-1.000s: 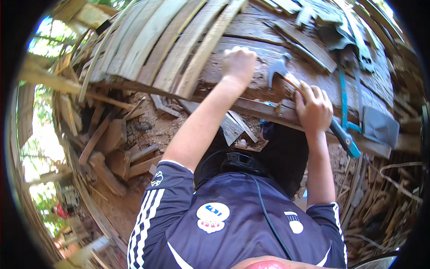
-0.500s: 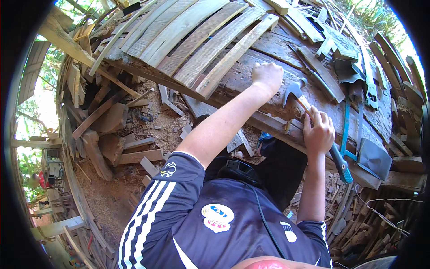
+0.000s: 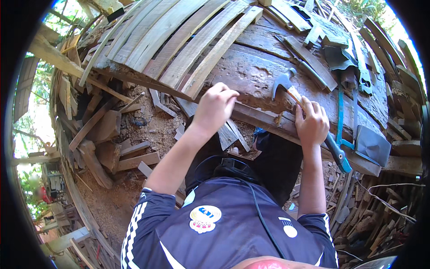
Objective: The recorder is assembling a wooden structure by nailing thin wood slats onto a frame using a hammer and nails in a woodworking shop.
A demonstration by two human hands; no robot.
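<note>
Workbench (image 3: 251, 71) of weathered planks, with curved wooden slats (image 3: 179, 40) stacked on its far left part. Right hand (image 3: 312, 123), at the bench's near edge, is closed around the claw hammer (image 3: 286, 85) handle, head raised over the bench. Left hand (image 3: 215, 105), left of the hammer, is curled with fingertips pinched on the bench top; what it pinches is too small to tell. Judged step: setting up a strike; the next move calls for a steady aim. A blue-framed saw (image 3: 347, 121) lies right of the hammer. No packages or signs show.
</note>
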